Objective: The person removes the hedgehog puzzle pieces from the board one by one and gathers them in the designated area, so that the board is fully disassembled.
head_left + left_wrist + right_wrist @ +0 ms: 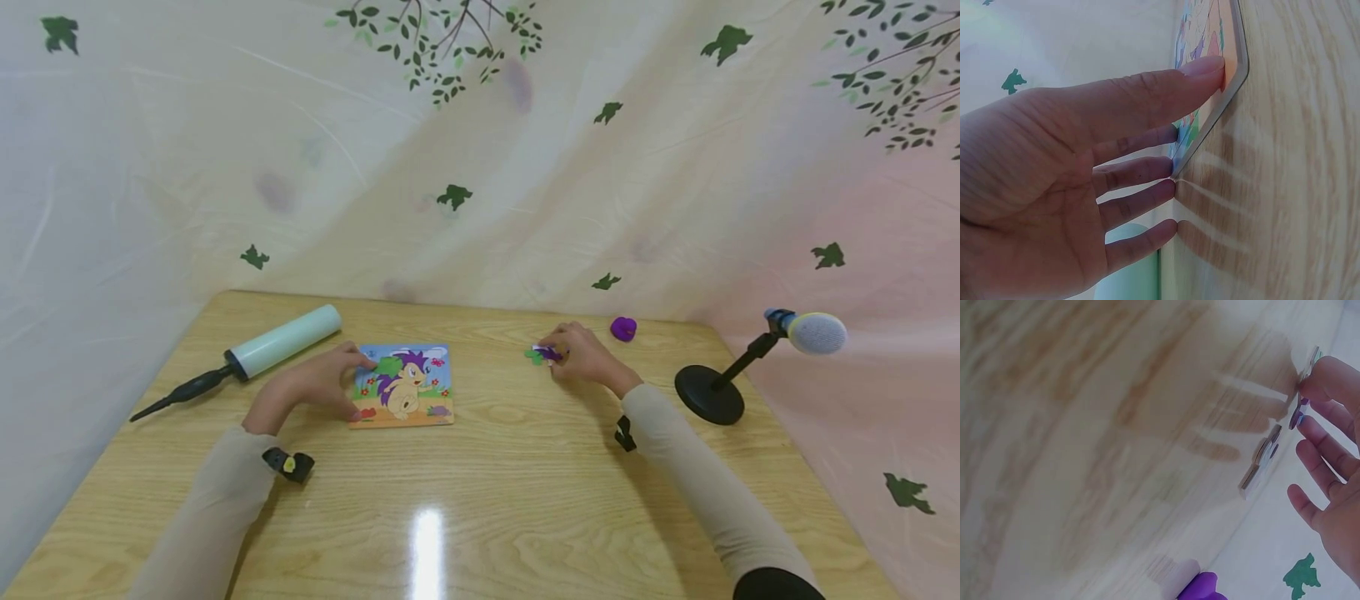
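My left hand (318, 383) rests at the left side of a picture puzzle board (420, 412) showing a purple-haired hedgehog. In the left wrist view the thumb (1204, 72) lies on the board's face near a corner, and the fairly straight fingertips reach its edge and the tabletop. Over to the right, my right hand (585, 357) pinches a green and purple puzzle piece (1300, 411) between thumb and index finger, low at the table; the hand partly covers it. Beside it a second puzzle piece (1260, 464) lies on the wood, below the loosely spread other fingers.
A pale green hand pump (288, 340) with a black nozzle lies left of the board. Behind the right hand sits a small purple object (623, 328). A microphone on a black stand (708, 395) stands at the right. Patterned cloth (480, 250) hangs behind the wooden table (495, 500).
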Available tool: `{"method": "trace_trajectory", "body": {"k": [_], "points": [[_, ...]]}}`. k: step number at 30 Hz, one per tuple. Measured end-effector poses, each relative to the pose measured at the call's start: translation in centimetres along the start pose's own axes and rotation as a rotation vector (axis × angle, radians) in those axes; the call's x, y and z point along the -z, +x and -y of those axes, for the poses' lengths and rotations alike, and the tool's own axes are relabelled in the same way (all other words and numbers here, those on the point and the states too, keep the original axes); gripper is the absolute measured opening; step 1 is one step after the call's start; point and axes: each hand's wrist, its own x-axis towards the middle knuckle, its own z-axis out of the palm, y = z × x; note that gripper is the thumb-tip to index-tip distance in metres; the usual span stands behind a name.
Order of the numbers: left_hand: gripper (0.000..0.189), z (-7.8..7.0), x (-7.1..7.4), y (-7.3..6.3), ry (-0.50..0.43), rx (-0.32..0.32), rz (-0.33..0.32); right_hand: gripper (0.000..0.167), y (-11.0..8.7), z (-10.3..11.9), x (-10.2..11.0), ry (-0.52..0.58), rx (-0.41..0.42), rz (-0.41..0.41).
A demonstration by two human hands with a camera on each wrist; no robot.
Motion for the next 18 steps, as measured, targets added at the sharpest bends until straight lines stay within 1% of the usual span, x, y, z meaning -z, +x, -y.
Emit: {"method": "trace_trajectory", "body": {"k": [10, 14, 18], "points": [[0.079, -0.1, 0.2, -0.1, -0.001, -0.014, -0.002, 0.038, 0.1, -1.0, -0.1, 0.019, 0.004, 0.006], [0.079, -0.2, 0.2, -0.2, -0.002, -0.007, -0.002, 0.038, 0.0, -1.0, 0.0, 0.028, 0.001, 0.015], [0.079, 0.0, 0.0, -0.1, -0.007, 0.000, -0.003, 0.039, 0.0, -1.1, 0.0, 0.013, 0.005, 0.026]]}}
